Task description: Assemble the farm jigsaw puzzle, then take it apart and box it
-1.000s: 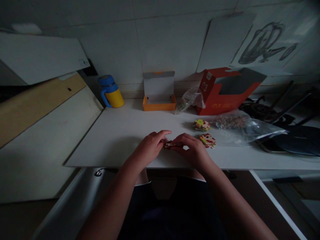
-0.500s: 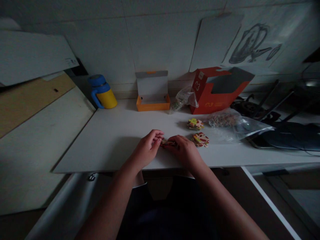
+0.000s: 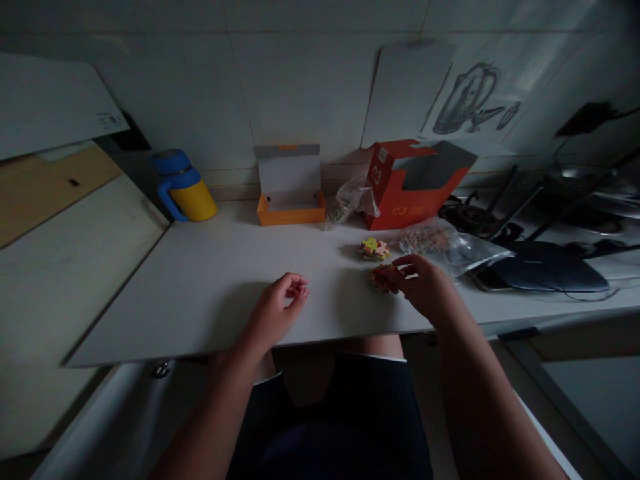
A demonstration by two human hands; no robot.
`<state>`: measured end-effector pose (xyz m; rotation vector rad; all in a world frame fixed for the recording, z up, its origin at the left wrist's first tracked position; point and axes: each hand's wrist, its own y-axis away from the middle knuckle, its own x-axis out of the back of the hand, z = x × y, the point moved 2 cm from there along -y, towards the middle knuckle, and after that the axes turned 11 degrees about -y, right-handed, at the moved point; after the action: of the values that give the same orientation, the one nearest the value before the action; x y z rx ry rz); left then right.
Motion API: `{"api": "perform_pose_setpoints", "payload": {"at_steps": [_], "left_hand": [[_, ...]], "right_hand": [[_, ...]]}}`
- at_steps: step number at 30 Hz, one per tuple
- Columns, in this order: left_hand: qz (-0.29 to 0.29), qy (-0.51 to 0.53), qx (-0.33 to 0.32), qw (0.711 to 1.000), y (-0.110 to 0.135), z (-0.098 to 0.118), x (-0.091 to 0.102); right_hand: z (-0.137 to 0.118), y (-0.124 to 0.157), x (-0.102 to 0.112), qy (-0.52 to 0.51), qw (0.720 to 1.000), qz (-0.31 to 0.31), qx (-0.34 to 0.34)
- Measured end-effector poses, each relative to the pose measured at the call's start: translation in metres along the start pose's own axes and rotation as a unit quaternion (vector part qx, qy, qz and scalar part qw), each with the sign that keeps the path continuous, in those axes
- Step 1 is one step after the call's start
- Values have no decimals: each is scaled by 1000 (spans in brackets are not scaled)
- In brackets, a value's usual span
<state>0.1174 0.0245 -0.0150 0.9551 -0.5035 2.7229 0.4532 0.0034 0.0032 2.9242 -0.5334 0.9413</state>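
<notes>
My right hand [image 3: 424,283] is at the near right of the table, its thumb and fingers closed on jigsaw puzzle pieces [image 3: 384,278]. These are at the spot of the nearer pile, and I cannot tell the held ones from those beneath. Just behind lies a second small stack of puzzle pieces [image 3: 374,249], with yellow-green and pale pink on top. My left hand [image 3: 280,303] rests near the table's front edge, fingers curled in toward the thumb, with nothing visible in them.
At the back of the white table [image 3: 200,280] stand a blue and yellow jug [image 3: 187,190], an open orange box [image 3: 291,215] and a red box [image 3: 413,190]. Clear plastic bags [image 3: 353,200] lie around the red box. Dark cookware [image 3: 555,267] crowds the right side.
My hands were together around a stack of puzzle pieces. Now they are apart: the right has carried pieces rightward to the nearer pile, and the left has let go. The view has shifted slightly.
</notes>
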Motion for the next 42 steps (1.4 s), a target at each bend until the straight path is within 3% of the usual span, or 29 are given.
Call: {"api": "perform_pose_setpoints", "payload": {"at_steps": [3,6,8,11,14,17,21,25,36,42], "left_hand": [[-3,19,25,1000,1,1,-4],[-49,155,75,984,3,10,-22],[-94,258,106,956,4,23,-40],[-118,368,149,910,-1,50,-71],[-110,443,203,866,-12,78,-96],[-91,505,211,832,-23,98,-109],[-71,533,200,819,-28,108,-112],[-50,544,235,804,-24,106,-113],[-40,561,252,787,-20,98,-114],[-48,568,258,780,-21,98,-113]], "right_hand": [[2,-1,-5,95,994,25,40],[4,0,-8,148,988,18,46],[4,0,-8,167,985,-11,40],[-1,-3,-8,185,981,-48,43],[-5,-9,-9,206,974,-77,44],[-6,-19,-9,204,973,-101,44],[-4,-29,-6,169,975,-144,-2],[-2,-31,-5,125,973,-185,-54],[-16,-17,-5,107,990,-92,-15],[-21,-21,-11,106,987,-117,-44]]}}
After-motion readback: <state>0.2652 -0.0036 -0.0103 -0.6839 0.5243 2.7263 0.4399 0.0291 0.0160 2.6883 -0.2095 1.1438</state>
